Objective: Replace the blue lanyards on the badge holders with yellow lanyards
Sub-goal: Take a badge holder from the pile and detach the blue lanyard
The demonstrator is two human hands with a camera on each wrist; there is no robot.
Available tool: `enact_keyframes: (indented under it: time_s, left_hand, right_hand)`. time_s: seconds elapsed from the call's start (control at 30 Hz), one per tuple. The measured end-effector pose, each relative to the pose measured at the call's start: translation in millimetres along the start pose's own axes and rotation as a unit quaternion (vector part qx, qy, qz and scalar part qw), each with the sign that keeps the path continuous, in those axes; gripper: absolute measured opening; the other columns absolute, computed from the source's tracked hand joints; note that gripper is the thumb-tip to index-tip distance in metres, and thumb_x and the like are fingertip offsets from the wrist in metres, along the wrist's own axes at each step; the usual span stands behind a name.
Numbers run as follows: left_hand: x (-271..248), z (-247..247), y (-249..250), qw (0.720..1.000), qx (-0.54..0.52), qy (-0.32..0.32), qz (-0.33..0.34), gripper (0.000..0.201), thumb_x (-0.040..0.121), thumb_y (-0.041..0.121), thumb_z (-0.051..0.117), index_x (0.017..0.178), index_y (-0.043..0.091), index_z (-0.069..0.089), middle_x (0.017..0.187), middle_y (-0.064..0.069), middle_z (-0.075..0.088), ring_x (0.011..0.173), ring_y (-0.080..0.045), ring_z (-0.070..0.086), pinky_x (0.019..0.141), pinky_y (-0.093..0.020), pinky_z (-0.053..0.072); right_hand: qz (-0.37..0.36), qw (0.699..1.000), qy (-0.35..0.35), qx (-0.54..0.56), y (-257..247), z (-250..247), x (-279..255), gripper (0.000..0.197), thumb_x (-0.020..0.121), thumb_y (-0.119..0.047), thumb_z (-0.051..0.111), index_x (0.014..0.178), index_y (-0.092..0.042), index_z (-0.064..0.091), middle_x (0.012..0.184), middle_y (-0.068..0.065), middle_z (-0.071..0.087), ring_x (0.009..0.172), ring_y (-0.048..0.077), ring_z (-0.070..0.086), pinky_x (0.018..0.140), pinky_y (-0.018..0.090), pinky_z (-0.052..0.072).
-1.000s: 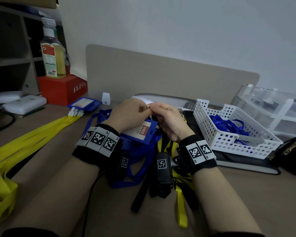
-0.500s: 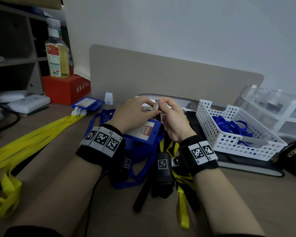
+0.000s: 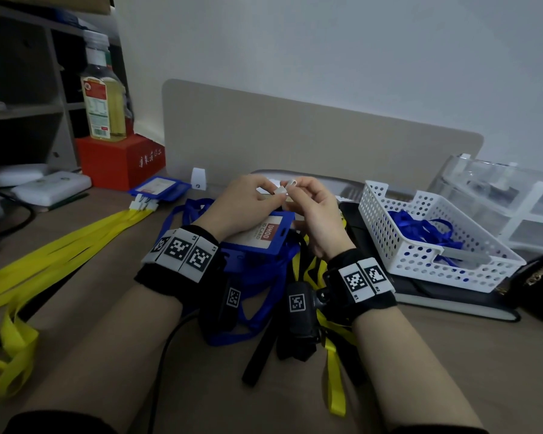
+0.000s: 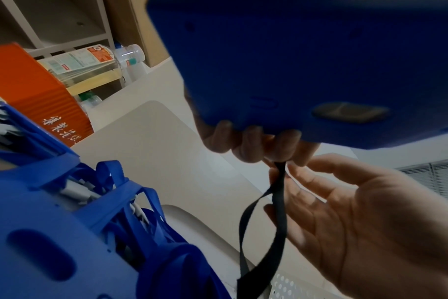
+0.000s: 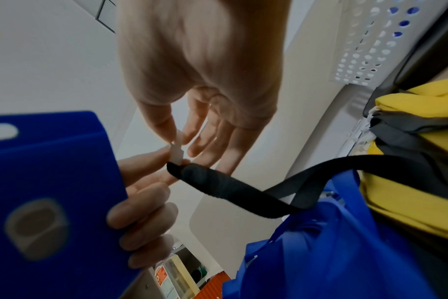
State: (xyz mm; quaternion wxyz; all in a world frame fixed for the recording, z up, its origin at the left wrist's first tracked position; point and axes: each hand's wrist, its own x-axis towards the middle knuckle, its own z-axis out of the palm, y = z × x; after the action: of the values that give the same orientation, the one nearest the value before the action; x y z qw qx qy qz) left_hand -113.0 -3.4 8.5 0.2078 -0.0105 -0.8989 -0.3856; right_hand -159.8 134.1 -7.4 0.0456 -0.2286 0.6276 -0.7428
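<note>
My left hand (image 3: 242,205) holds a blue badge holder (image 3: 261,238) with a red-and-white card, fingers curled behind it (image 5: 143,202). Its thumb and forefinger also pinch the lower end of a white plastic clip (image 3: 284,187). My right hand (image 3: 311,208) pinches the upper end of that clip (image 5: 177,150), its other fingers spread. A strap (image 5: 230,188) hangs from the clip and looks dark in both wrist views. Yellow lanyard (image 3: 334,371) trails beneath my right wrist. A heap of blue lanyards (image 3: 254,292) lies under both hands.
A white perforated basket (image 3: 420,261) with blue lanyards stands at the right, a clear plastic box (image 3: 499,198) behind it and a black bag (image 3: 539,286) beside it. Yellow lanyards (image 3: 60,245) clipped to badge holders (image 3: 159,187) stretch left. A bottle (image 3: 102,101) stands on a red box (image 3: 119,161).
Both hands have risen slightly, and the white clip, hidden between the fingers at first, now shows between the fingertips. The badge holder stays in my left hand.
</note>
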Motion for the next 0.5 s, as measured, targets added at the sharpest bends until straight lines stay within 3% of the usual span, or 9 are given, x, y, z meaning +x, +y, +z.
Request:
enact_keyframes:
  time_s: [0.07, 0.17, 0.23, 0.37, 0.5]
  left_hand:
    - [-0.5, -1.0, 0.1, 1.000, 0.000, -0.006, -0.003, 0.018, 0.093, 0.040, 0.057, 0.101, 0.024, 0.060, 0.078, 0.015, 0.057, 0.070, 0.002, 0.058, 0.056, -0.017, 0.041]
    - [-0.1, -2.3, -0.5, 1.000, -0.005, -0.010, -0.009, 0.021, 0.093, 0.039, 0.057, 0.105, 0.023, 0.061, 0.078, 0.013, 0.059, 0.070, 0.000, 0.059, 0.056, -0.019, 0.041]
    - [-0.3, -2.1, -0.4, 1.000, 0.003, -0.016, -0.010, 0.021, 0.093, 0.038, 0.057, 0.106, 0.022, 0.061, 0.077, 0.012, 0.060, 0.068, 0.000, 0.058, 0.054, -0.018, 0.039]
    - [-1.1, -1.8, 0.6, 0.999, 0.022, -0.027, -0.008, 0.020, 0.094, 0.037, 0.056, 0.107, 0.022, 0.059, 0.074, 0.010, 0.063, 0.066, 0.001, 0.058, 0.054, -0.017, 0.038]
    - [-1.1, -3.0, 0.5, 0.999, 0.025, -0.036, -0.007, 0.020, 0.094, 0.037, 0.056, 0.104, 0.020, 0.062, 0.076, 0.009, 0.062, 0.068, -0.001, 0.058, 0.056, -0.018, 0.039]
  right_hand:
    - [-0.003, 1.000, -0.001, 0.012, 0.2, -1.3, -0.2, 0.008, 0.094, -0.010, 0.057, 0.087, -0.015, 0.057, 0.081, -0.002, 0.065, 0.066, 0.006, 0.065, 0.046, 0.019, 0.048]
    - [0.002, 0.999, -0.004, 0.033, 1.9, -4.0, 1.5, 0.005, 0.093, -0.008, 0.057, 0.091, -0.012, 0.059, 0.091, 0.009, 0.065, 0.073, 0.012, 0.068, 0.052, 0.024, 0.053]
    - [0.006, 0.999, 0.004, 0.031, 3.0, -4.3, 2.5, 0.006, 0.092, -0.007, 0.058, 0.090, -0.012, 0.060, 0.088, 0.009, 0.064, 0.068, 0.013, 0.066, 0.050, 0.024, 0.053]
    - [0.004, 1.000, 0.024, 0.001, 5.2, -4.3, 4.3, 0.011, 0.091, -0.006, 0.058, 0.084, -0.014, 0.060, 0.074, 0.005, 0.054, 0.053, 0.011, 0.050, 0.039, 0.018, 0.040]
    - [0.004, 1.000, 0.023, -0.011, 6.4, -5.6, 5.0, 0.013, 0.089, -0.005, 0.058, 0.080, -0.015, 0.058, 0.067, 0.002, 0.048, 0.043, 0.009, 0.041, 0.037, 0.017, 0.029]
